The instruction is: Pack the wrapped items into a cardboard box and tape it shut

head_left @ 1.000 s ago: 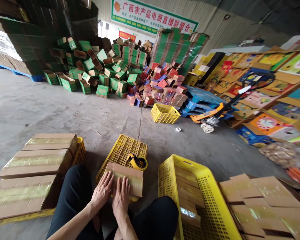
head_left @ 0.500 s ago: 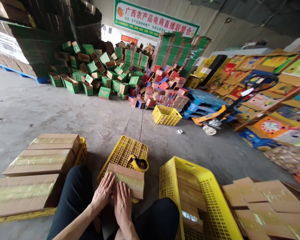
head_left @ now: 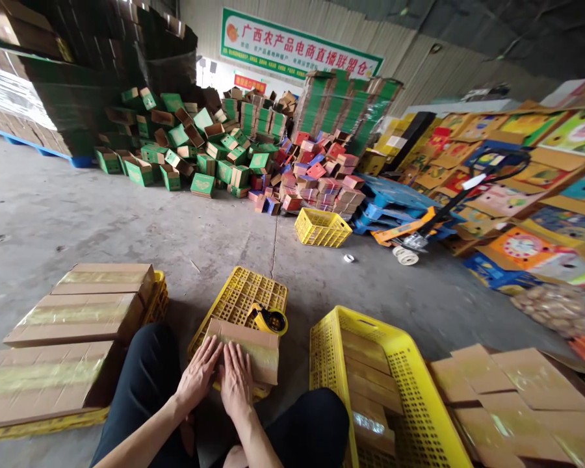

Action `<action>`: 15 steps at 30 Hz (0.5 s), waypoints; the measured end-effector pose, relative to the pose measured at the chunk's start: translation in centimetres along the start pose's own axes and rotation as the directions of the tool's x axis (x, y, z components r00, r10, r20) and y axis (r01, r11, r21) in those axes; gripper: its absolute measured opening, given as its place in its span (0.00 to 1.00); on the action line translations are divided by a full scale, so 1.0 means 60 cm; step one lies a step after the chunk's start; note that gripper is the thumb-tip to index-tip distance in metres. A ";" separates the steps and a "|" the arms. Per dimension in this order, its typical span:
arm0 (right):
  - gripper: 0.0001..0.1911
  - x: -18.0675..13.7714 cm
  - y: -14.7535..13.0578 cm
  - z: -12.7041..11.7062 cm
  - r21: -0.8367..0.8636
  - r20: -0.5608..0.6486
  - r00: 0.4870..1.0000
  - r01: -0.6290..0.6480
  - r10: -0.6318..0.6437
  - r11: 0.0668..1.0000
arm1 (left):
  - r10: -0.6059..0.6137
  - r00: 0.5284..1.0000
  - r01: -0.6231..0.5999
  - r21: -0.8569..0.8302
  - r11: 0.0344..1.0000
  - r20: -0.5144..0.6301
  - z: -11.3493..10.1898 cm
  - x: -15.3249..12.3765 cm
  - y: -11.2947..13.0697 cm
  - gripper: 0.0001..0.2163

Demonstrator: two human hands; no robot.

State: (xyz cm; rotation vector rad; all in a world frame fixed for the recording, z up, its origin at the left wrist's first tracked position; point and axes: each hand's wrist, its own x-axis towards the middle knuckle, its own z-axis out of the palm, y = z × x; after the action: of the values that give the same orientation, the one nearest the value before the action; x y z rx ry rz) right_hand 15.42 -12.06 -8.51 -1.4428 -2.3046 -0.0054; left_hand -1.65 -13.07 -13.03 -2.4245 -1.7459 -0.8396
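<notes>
A brown cardboard box [head_left: 260, 354] with clear tape along its top lies on an overturned yellow crate [head_left: 246, 289] between my knees. My left hand [head_left: 202, 369] rests flat on the box's left end, fingers stretched out. Beside it, my right hand [head_left: 236, 377] also lies flat with its fingertips on the box top. Both hands are open, and their thumbs nearly meet. Just behind the box, a yellow tape dispenser [head_left: 268, 320] lies on the crate.
Taped boxes [head_left: 73, 318] sit on yellow crates at my left. To my right, a yellow crate [head_left: 409, 348] holds several small boxes, with more cartons [head_left: 521, 396] beyond it. Farther off are another yellow crate [head_left: 322, 227], a pallet jack [head_left: 409, 231] and heaped green cartons [head_left: 202, 185].
My right hand has slid left and slightly up along the box top, closer to my left hand. The left hand has barely shifted. The box and tape dispenser stay in place.
</notes>
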 end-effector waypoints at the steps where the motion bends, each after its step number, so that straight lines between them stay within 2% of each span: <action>1: 0.27 -0.003 0.004 0.000 -0.006 -0.006 1.000 -0.015 0.015 1.000 | 0.002 1.000 -0.002 -0.001 1.000 0.007 -0.002 0.000 0.001 0.46; 10: 0.31 -0.071 0.089 -0.030 -0.194 -0.050 0.975 -0.222 0.217 0.956 | -0.043 0.998 0.043 0.005 0.999 0.044 -0.033 -0.005 0.013 0.48; 15: 0.37 -0.085 0.098 -0.033 -0.214 0.025 0.958 -0.274 0.286 0.937 | -0.139 0.990 0.138 0.053 0.989 -0.001 -0.039 -0.009 0.024 0.49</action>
State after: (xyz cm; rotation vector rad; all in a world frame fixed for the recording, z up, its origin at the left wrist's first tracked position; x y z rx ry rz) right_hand 23.07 -14.15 -9.75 -1.8910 -2.1721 -0.1293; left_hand -1.45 -14.84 -10.88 -2.2941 -1.9302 -0.7911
